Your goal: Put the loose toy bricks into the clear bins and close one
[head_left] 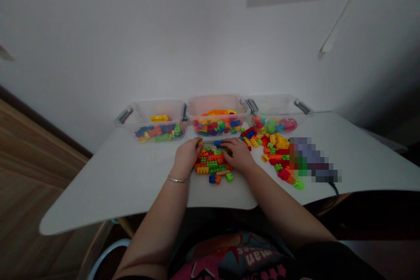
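Observation:
A flat assembly of coloured toy bricks lies on the white table in front of me. My left hand rests at its left edge, fingers curled against the bricks. My right hand lies over its right side, fingers bent down onto the bricks near a blue brick at the top. A bracelet circles my left wrist. A few loose bricks sit at the near edge of the assembly.
Three clear plastic bins stand in a row at the back: left, middle, right, each holding coloured bricks. A loose pile of bricks spreads right of my hands. A blurred patch and a dark cable lie further right.

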Action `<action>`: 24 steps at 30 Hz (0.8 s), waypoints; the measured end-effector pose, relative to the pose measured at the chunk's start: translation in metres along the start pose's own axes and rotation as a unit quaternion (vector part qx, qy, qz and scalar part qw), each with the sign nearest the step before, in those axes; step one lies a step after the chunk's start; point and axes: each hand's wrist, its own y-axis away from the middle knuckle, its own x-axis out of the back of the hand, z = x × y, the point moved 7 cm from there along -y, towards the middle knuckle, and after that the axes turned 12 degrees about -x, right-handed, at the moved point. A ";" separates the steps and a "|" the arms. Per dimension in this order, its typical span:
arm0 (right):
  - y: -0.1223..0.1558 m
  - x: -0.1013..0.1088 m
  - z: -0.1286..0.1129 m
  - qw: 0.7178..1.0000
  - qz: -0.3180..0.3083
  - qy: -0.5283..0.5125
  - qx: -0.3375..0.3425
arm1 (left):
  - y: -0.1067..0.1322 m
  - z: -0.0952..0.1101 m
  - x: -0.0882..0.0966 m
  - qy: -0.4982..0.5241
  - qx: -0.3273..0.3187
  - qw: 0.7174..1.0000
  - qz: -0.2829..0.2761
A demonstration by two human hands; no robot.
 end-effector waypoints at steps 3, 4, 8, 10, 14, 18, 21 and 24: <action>0.000 -0.001 0.001 1.000 -0.004 -0.005 -0.003 | -0.002 0.001 0.001 0.104 -0.033 0.993 0.040; -0.001 0.000 0.001 1.000 -0.005 -0.006 -0.003 | -0.003 0.003 0.003 0.135 -0.053 0.988 0.059; -0.001 0.001 0.000 1.000 -0.005 -0.002 -0.003 | -0.001 0.006 0.028 0.216 -0.086 0.948 0.216; -0.001 0.001 -0.001 1.000 -0.008 0.000 -0.003 | 0.002 0.006 0.042 0.227 -0.067 0.927 0.291; -0.001 -0.001 0.000 1.000 -0.015 -0.003 -0.003 | -0.002 0.007 0.065 0.253 -0.037 0.890 0.376; -0.001 -0.001 0.001 1.000 -0.009 -0.004 0.006 | -0.025 0.007 0.079 0.312 -0.035 0.859 0.405; 0.000 -0.001 0.000 1.000 -0.007 -0.001 0.021 | -0.045 0.004 0.089 0.303 -0.033 0.852 0.425; 0.000 0.000 -0.002 0.999 -0.003 -0.003 0.034 | -0.070 0.003 0.093 0.230 -0.027 0.897 0.377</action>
